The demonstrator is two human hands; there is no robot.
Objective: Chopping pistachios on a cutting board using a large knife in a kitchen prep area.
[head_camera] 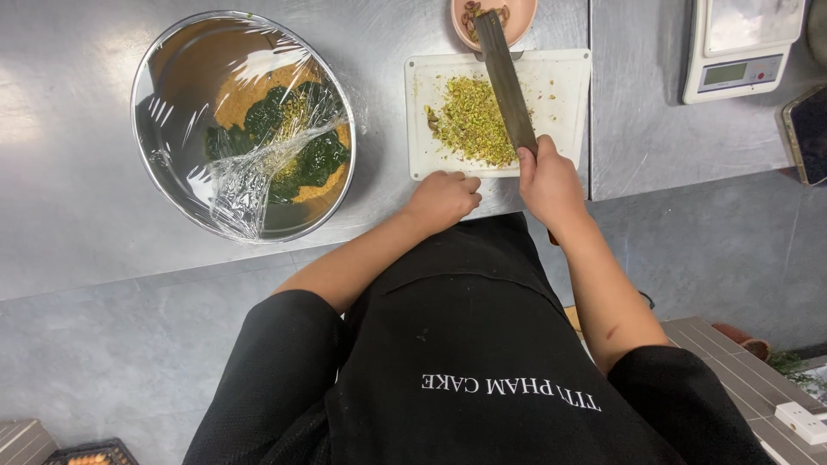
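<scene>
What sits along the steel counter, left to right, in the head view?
Steel bowl partly covered with cling film → left hand → white cutting board with chopped green nuts → right hand gripping the knife → white kitchen scale.

Long cleaver (504, 77) held in the right hand (548, 179), its flat blade reaching away from the grip across the white board (564, 86). Chopped green pistachios (472, 120) lie heaped just left of the blade, with the left hand (444, 196) fisted at the board's near edge.
</scene>
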